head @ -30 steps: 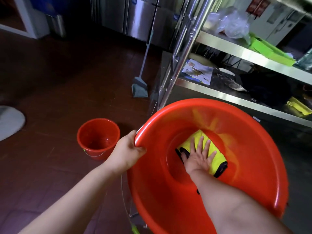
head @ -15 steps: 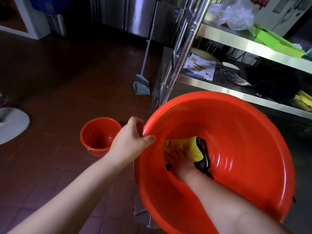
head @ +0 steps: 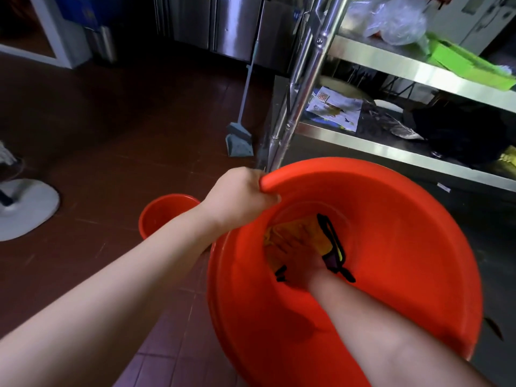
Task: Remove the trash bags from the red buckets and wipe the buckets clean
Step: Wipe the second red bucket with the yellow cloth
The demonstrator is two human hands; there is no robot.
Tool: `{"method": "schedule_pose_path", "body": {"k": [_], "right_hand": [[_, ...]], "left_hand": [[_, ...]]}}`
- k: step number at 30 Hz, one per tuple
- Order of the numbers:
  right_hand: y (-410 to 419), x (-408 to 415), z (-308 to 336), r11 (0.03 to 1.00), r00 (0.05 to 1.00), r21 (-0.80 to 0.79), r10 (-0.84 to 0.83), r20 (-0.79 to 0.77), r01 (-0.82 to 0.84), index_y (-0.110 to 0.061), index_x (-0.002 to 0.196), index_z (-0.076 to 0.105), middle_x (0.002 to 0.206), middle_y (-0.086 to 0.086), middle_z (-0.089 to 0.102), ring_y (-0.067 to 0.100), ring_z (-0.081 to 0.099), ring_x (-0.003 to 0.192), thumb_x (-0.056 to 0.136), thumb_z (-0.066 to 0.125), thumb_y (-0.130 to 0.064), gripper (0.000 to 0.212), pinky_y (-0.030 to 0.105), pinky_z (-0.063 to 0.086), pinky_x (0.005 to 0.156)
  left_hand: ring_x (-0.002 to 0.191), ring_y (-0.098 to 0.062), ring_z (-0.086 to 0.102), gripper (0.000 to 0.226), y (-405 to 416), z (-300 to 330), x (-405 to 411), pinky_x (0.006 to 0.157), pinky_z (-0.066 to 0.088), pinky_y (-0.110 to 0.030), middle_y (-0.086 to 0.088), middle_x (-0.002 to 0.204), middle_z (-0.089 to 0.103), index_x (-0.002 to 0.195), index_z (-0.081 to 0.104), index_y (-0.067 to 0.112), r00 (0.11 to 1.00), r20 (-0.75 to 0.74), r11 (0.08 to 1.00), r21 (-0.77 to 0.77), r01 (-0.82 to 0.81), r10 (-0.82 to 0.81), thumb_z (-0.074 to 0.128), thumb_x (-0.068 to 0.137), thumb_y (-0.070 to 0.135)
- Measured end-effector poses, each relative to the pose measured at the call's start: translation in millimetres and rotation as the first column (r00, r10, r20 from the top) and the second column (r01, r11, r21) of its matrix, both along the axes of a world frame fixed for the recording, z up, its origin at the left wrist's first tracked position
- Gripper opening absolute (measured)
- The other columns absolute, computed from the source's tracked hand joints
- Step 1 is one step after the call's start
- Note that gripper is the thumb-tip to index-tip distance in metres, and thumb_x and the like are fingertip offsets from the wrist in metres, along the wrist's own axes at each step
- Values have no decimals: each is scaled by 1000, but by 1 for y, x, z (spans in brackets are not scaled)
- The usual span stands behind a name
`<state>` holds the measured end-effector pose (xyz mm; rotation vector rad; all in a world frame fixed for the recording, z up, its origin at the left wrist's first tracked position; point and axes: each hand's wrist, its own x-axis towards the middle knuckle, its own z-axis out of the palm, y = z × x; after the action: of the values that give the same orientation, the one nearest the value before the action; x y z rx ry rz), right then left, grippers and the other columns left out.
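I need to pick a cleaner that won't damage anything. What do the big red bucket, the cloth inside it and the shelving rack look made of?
Big red bucket: looks like glossy moulded plastic, with soft highlights on its smooth rolled rim. Cloth: seemingly soft yellow microfibre with black edging; it creases. Shelving rack: likely brushed stainless steel, given its silvery reflective shelves and posts.

Shelf post (head: 300,88) right behind bucket rim (head: 307,170)

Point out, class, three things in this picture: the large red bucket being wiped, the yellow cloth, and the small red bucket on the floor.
large red bucket (head: 405,247): head view, bare inner wall.
yellow cloth (head: 307,227): head view, upper part above the fingers.
small red bucket (head: 164,210): head view, inside near the rim.
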<state>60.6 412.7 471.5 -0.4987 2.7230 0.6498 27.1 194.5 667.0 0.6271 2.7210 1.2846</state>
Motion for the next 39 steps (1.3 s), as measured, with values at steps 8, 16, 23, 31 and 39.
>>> {"method": "schedule_pose_path", "body": {"k": [8,16,23,31,39], "right_hand": [[0,-17,25,981,960,-31,-194,-204,191,-40,147,20,158,-10,12,17,3,147,84,47,-66,73,52,-11,110],[15,5,20,776,710,-225,-630,-314,589,-42,148,10,159,-13,0,19,-19,144,85,28,-68,70,59,-31,98],[22,13,24,680,585,-257,-727,-359,687,-37,150,4,158,-2,-16,31,-34,137,91,24,-63,67,68,-18,101],[29,26,20,830,799,-103,-556,-230,548,-37,150,7,159,-1,-11,34,-23,142,93,32,-58,65,69,-4,106],[9,46,-16,917,922,-140,-383,-50,373,-32,151,7,160,-1,-3,36,-13,144,100,28,-45,57,67,-12,104]], "left_hand": [[52,-12,61,8,-25,-39,26,50,45,-25,0,59,66,75,65,22,978,164,974,164,-158,131,71,78,26],[34,-3,45,17,-32,-109,75,35,34,-18,7,42,54,67,62,17,813,491,797,331,-505,312,72,80,20],[70,-29,67,6,-29,-130,114,70,55,-47,-4,68,71,77,69,23,624,705,639,315,-701,337,72,80,26],[106,-18,53,64,-21,-75,66,82,45,-30,3,115,52,122,50,23,929,106,927,90,-363,354,74,63,17],[92,-30,62,36,34,-34,21,79,53,-40,-9,98,63,107,59,14,986,118,993,-24,-116,118,60,70,12]]}}
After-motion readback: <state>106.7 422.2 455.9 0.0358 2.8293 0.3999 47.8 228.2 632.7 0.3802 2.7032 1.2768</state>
